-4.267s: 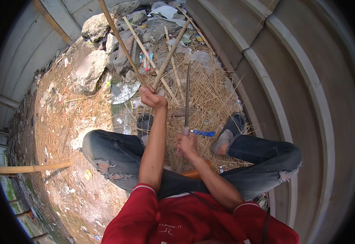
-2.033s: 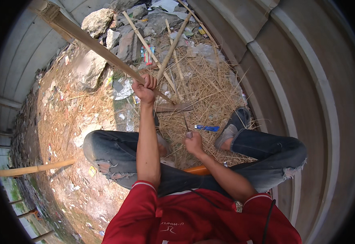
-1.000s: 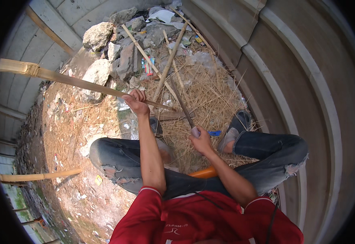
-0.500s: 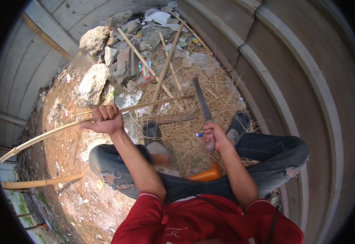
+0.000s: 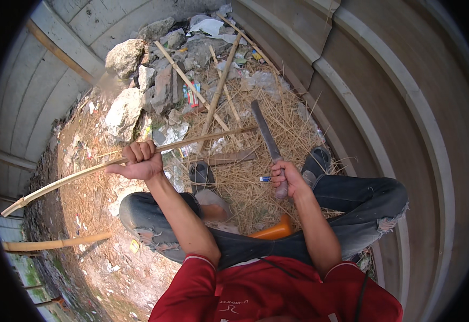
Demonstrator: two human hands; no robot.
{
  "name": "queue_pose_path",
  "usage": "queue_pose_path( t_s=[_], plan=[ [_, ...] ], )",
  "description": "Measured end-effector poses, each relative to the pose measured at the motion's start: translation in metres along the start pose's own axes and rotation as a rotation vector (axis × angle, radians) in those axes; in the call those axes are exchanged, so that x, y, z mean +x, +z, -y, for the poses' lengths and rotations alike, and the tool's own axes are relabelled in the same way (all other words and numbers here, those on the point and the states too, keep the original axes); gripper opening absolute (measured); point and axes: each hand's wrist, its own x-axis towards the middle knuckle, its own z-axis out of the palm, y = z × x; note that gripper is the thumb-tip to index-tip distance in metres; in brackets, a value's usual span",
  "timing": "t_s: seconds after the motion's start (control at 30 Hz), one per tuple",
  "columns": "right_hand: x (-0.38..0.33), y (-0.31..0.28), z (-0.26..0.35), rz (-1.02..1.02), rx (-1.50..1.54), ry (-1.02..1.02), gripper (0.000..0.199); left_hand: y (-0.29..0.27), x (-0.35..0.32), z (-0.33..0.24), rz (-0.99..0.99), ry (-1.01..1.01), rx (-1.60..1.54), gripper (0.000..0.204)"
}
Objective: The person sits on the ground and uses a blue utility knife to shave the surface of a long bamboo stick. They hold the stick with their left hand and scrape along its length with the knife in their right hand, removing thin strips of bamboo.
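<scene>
Dry straw and rubble are being hemmed in by concrete walls. A bamboo strip is being gripped by the raised left hand; a machete is being clenched upright by the right hand.

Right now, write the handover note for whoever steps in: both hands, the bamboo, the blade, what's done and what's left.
Left hand: closed round a long bamboo strip, held across the body, its far end over the straw.
Right hand: gripping the handle of a machete, blade pointing away, clear of the strip.
More bamboo sticks lie on the straw litter ahead by the rocks.
Done: strip and blade both in hand.
Left: no cut under way; blade not yet on the strip.
</scene>
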Motion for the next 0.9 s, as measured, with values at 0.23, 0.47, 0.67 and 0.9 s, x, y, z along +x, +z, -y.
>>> queue_pose_path(
  t_s=[0.23,0.47,0.67,0.9],
  plan=[
    [-0.003,0.002,0.001,-0.013,-0.031,-0.019,0.009,0.001,0.0,0.001,-0.004,-0.013,-0.016,0.078],
    [0.0,0.002,-0.009,0.166,0.058,0.119,0.01,0.004,-0.005,0.022,-0.058,-0.044,-0.037,0.079],
    [-0.016,0.045,-0.038,0.464,0.041,0.334,0.011,-0.001,-0.029,0.083,-0.059,-0.188,-0.028,0.08],
    [-0.008,0.04,-0.035,0.352,0.043,0.195,0.013,0.011,-0.026,0.076,-0.092,-0.143,0.067,0.079]
  ],
)
